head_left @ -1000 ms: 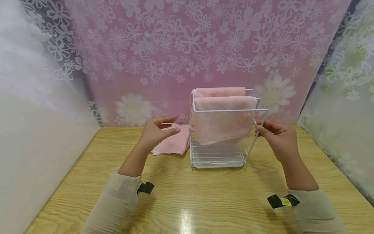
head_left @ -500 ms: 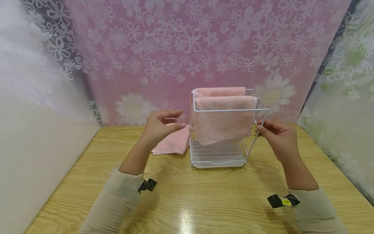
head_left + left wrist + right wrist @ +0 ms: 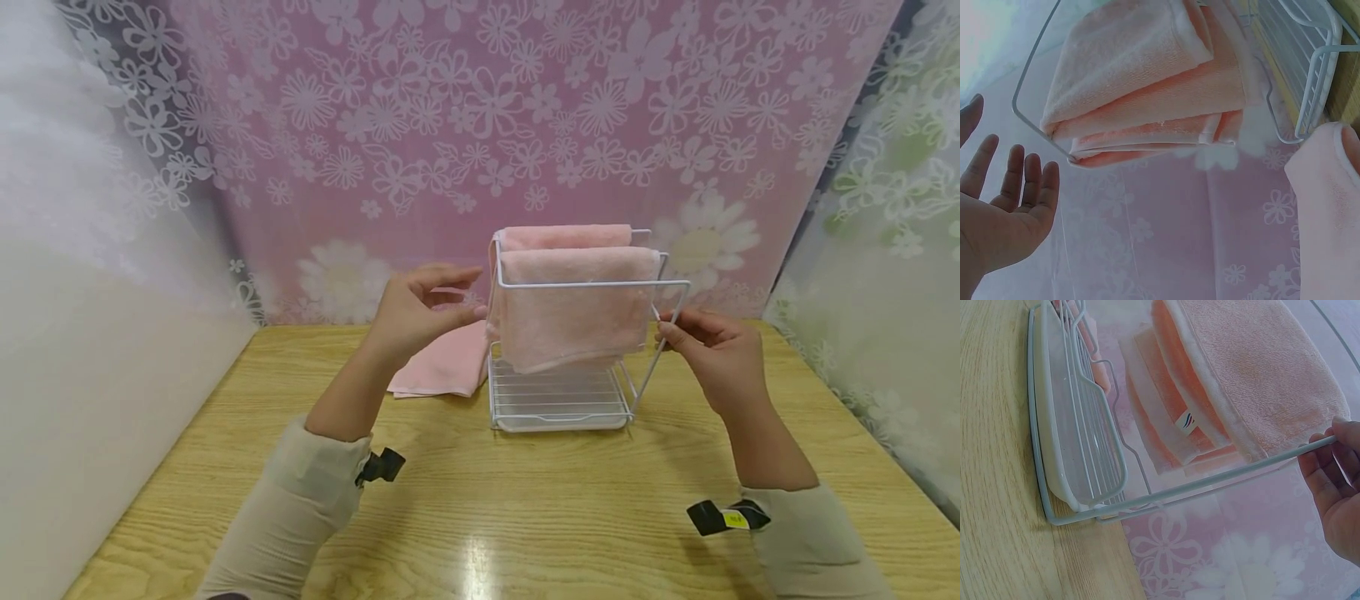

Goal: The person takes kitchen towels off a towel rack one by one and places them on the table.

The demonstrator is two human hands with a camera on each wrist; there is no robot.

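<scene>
A white wire towel rack (image 3: 592, 285) stands on the wooden table. Two folded pink towels (image 3: 573, 308) hang over its rear bars, and its front bar holds none. My right hand (image 3: 712, 350) pinches the rack's right side rod between thumb and fingers; the right wrist view shows this grip (image 3: 1338, 481) beside a towel's lower edge. My left hand (image 3: 420, 317) hovers left of the rack with fingers spread, thumb tip close to the towels' left edge. In the left wrist view, a gap separates the left hand (image 3: 1013, 206) from the rack's wire.
Another folded pink towel (image 3: 442, 367) lies on the table behind my left hand, left of the rack. A white drip tray (image 3: 562, 422) sits under the rack's lower grid. Floral curtain (image 3: 420, 125) closes off the back, with pale panels at both sides.
My left hand has moved up and to the right, closer to the rack's left side. My right hand and the hanging towels have stayed in place.
</scene>
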